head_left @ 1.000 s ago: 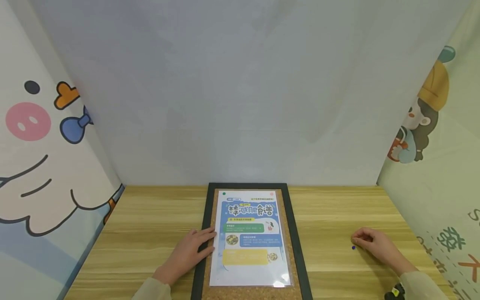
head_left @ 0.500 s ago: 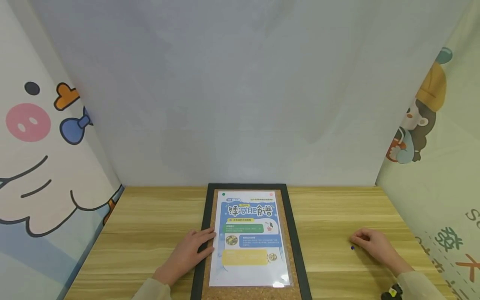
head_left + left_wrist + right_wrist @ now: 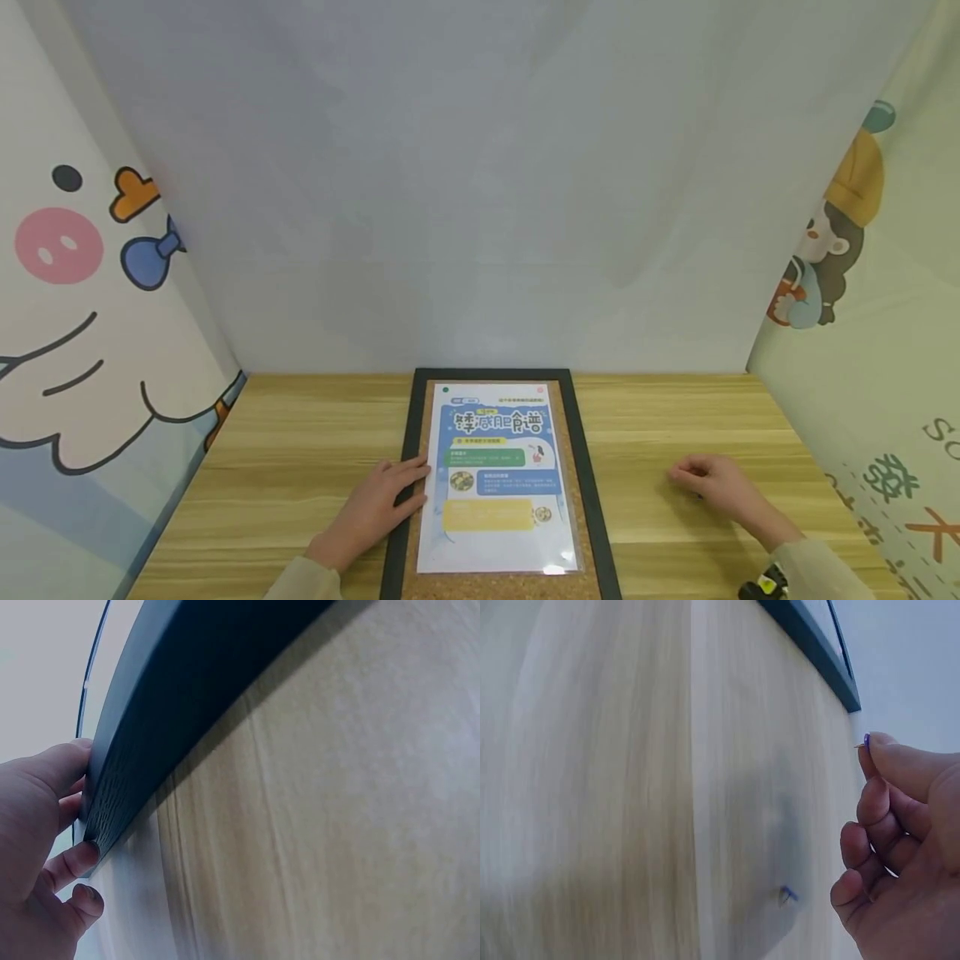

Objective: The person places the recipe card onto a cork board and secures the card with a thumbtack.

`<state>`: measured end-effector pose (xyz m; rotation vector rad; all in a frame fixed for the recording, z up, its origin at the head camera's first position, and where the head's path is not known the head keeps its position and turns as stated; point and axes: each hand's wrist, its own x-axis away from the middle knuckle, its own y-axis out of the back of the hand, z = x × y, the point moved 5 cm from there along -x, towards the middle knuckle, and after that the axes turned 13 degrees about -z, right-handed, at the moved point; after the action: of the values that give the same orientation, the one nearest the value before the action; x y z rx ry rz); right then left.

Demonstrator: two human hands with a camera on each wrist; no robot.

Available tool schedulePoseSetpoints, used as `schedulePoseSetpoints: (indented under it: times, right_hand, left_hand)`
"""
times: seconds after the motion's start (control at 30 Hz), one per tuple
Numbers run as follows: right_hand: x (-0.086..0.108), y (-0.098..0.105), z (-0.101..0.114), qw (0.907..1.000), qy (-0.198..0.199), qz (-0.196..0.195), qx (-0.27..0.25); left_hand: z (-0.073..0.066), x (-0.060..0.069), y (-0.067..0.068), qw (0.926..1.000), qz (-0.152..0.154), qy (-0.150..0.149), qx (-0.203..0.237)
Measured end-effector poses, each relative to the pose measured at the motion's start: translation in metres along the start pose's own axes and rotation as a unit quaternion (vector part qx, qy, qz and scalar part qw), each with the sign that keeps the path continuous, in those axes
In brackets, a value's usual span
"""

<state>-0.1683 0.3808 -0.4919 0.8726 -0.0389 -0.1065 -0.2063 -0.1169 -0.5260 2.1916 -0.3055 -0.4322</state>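
Observation:
A cork board (image 3: 480, 586) in a black frame (image 3: 590, 492) lies on the table, bearing a printed sheet (image 3: 491, 554). My left hand (image 3: 375, 508) rests on the frame's left edge; in the left wrist view its thumb (image 3: 64, 761) lies on top and a fingertip touches the outer side. Right of the board, just above the table, my right hand (image 3: 723, 487) pinches a small purple thumbtack (image 3: 867, 740) between thumb and index finger, its pin sticking out. Another blue thumbtack (image 3: 788, 893) lies on the table beneath that hand, mostly hidden in the head view.
A green thumbtack (image 3: 446, 389) and a pink thumbtack (image 3: 540, 389) sit at the sheet's top corners. The wood-grain table (image 3: 300, 433) ends at a grey backdrop (image 3: 480, 208). Printed cloths hang left and right. A small black-and-yellow object (image 3: 767, 583) is by the right sleeve.
My right hand has shifted left, toward the board, and now largely covers the loose blue thumbtack in the head view. The left hand stays at the frame's edge.

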Motion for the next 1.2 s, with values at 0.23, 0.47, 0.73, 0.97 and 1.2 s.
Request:
schedulePoseSetpoints:
  times: [0.23, 0.47, 0.73, 0.97, 1.2]
  right_hand:
    - [0.004, -0.01, 0.031, 0.9994, 0.017, 0.024, -0.018]
    - [0.006, -0.022, 0.054, 0.9966, 0.019, 0.057, -0.055]
    - [0.007, -0.042, 0.079, 0.9913, 0.066, 0.087, -0.074]
    - [0.008, -0.067, 0.105, 0.9898, 0.077, 0.095, -0.073]
    - [0.011, -0.091, 0.139, 0.9817, 0.118, 0.118, -0.092]
  left_hand:
    - [0.003, -0.001, -0.003, 1.0, -0.001, 0.002, -0.003]
    - [0.001, -0.001, -0.003, 1.0, 0.001, 0.0, 0.005]
    - [0.001, -0.001, -0.003, 1.0, 0.002, 0.006, -0.001]
    - [0.001, -0.001, -0.002, 1.0, 0.004, 0.002, -0.002]
    - [0.001, -0.001, -0.003, 1.0, 0.004, -0.001, -0.007]
